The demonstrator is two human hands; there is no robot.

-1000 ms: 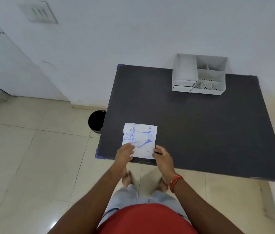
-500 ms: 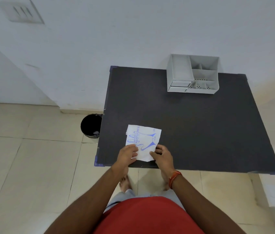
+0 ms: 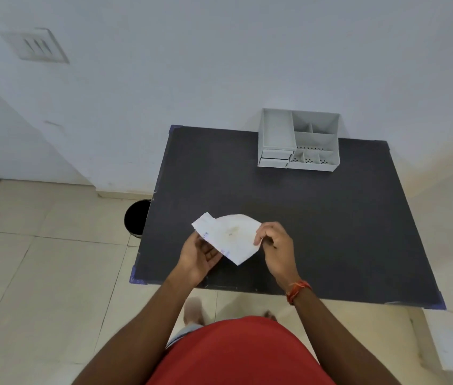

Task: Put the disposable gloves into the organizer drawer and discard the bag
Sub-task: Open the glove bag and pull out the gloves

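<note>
A white bag of disposable gloves (image 3: 230, 237) with blue print is held above the near left part of the black table (image 3: 317, 218), turned so its plain side faces up. My left hand (image 3: 198, 255) supports it from beneath at the left edge, palm up. My right hand (image 3: 275, 245) pinches its right edge. The grey organizer (image 3: 299, 140) stands at the far edge of the table against the wall, with its small drawers (image 3: 275, 158) at the front left, both closed.
A black waste bin (image 3: 136, 216) stands on the tiled floor just left of the table, partly hidden by the table's edge. A white wall runs behind the table. My feet show below the near table edge.
The bag lay flat on the table, printed side up, under both hands. Now it is lifted and flipped over, held in both hands above the table.
</note>
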